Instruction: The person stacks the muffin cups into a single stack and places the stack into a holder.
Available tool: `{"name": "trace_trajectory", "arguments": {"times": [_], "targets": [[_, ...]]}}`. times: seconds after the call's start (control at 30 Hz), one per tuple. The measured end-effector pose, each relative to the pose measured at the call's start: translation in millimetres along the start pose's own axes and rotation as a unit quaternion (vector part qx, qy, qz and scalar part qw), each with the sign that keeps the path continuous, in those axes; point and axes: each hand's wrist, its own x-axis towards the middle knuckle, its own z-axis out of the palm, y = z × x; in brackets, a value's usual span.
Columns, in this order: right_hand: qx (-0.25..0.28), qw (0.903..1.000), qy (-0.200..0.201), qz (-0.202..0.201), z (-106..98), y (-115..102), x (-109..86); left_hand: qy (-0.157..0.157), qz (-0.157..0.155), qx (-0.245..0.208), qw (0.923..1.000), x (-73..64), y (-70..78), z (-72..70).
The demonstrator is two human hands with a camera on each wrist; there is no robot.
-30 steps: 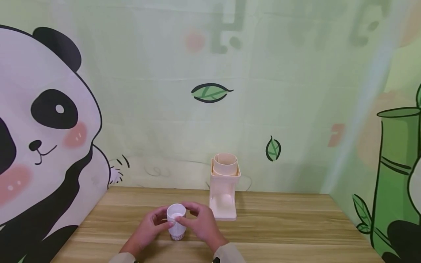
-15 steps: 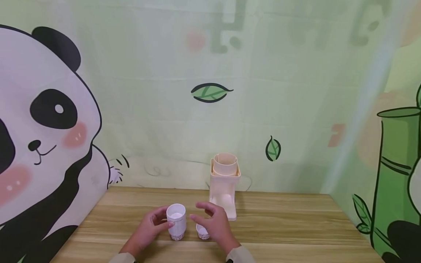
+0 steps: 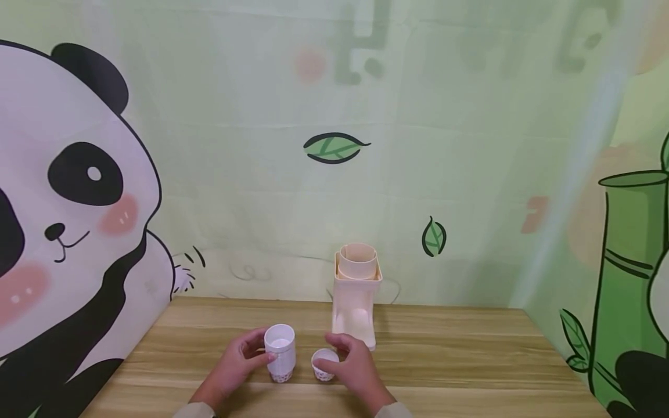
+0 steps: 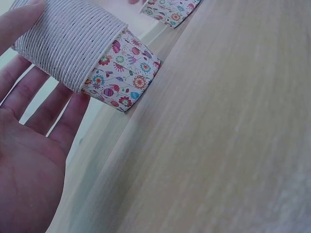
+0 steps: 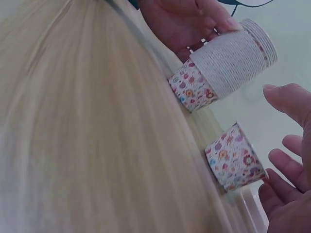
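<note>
A stack of nested small paper cups (image 3: 283,355) stands upright on the table, its lowest cup printed with flowers in the left wrist view. My left hand (image 3: 239,361) holds the stack from the left, thumb on the near side and fingers behind. Just to its right stands a single flowered paper cup (image 3: 323,357), also upright. Around that cup's right side, my right hand (image 3: 358,364) is spread. The right wrist view shows its thumb apart from the cup and its other fingers close to the rim; whether a fingertip touches is unclear.
Behind the cups stands a pale pink holder (image 3: 353,302) with a round tube (image 3: 358,261) in its top. The wooden table (image 3: 449,354) reaches back to a printed cloth backdrop (image 3: 251,191) with a panda and bamboo.
My right hand has let go of the stack and moved right, down to the single cup, which it hid one second ago. My left hand has stayed on the stack.
</note>
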Motion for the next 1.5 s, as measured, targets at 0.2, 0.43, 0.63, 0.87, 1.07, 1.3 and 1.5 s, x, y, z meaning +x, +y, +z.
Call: {"name": "trace_trajectory", "arguments": {"times": [0.2,0.43,0.63,0.87,1.07,1.3,1.5], "targets": [[-0.006,0.9999,-0.006,0.007,-3,6,-5.7,-0.001,0.001,-0.004,1.0000,-0.1,0.8,0.2],[0.046,0.9980,-0.038,0.021,-4,11,-11.5,0.003,-0.006,0.005,1.0000,0.1,0.0,-0.2],[0.043,0.9981,-0.039,0.018,-4,12,-12.5,0.018,-0.025,0.012,0.9995,0.7,0.0,0.7],[0.044,0.9984,-0.034,0.011,-3,11,-13.8,0.017,-0.024,0.008,0.9996,0.0,1.6,1.1],[0.035,0.9986,-0.032,0.024,-3,12,-12.7,0.009,-0.017,0.002,0.9998,-0.6,3.4,0.1],[0.038,0.9987,-0.029,0.020,-1,15,-11.3,0.009,-0.021,0.000,0.9997,-0.9,1.6,-0.7],[0.038,0.9986,-0.028,0.022,0,16,-10.3,0.009,-0.021,0.001,0.9997,-0.4,1.1,-0.3]]}}
